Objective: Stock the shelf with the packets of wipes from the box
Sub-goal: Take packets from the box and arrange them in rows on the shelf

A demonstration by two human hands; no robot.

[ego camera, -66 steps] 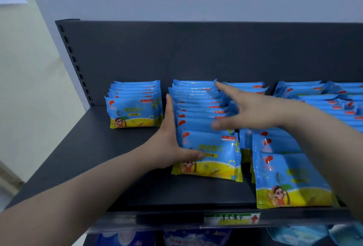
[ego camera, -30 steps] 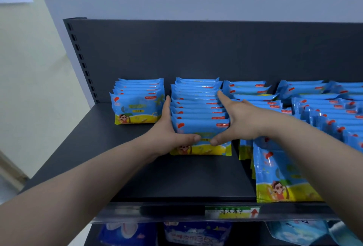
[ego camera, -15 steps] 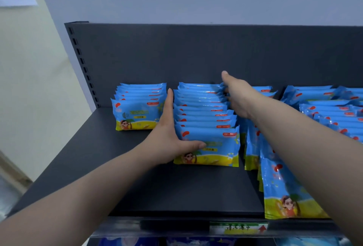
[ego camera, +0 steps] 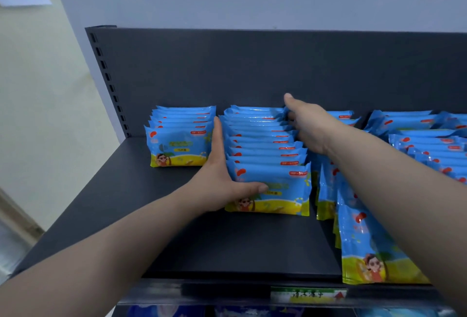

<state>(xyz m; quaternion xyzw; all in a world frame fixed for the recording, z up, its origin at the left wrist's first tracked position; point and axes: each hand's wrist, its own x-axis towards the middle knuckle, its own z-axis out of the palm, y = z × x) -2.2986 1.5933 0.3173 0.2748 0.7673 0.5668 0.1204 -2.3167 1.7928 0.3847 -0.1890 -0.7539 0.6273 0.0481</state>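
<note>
Pressing flat on the left side of the middle row of packets (ego camera: 265, 139), the left hand (ego camera: 222, 180) has stayed where it was. Its fingers lie straight along the row and its thumb lies across the front packet (ego camera: 278, 190).

The right hand (ego camera: 308, 127) has moved. A second ago it was at the front of the row, close to the left thumb. Now it is up at the back right corner, touching the ends of the back packets. Its thumb sticks up. Its fingers hide behind the hand, so I cannot tell if they are straight or curled.

The row sits in the middle of the dark shelf (ego camera: 227, 240) and runs from front to back, toward the back panel (ego camera: 252, 68). Each packet stands on its long bottom edge. The long way goes from left to right, and the picture side faces the person.

A short row (ego camera: 179, 139) stands just beside the left fingers. More rows (ego camera: 429, 144) stand on the right, partly hidden by the right arm.
</note>
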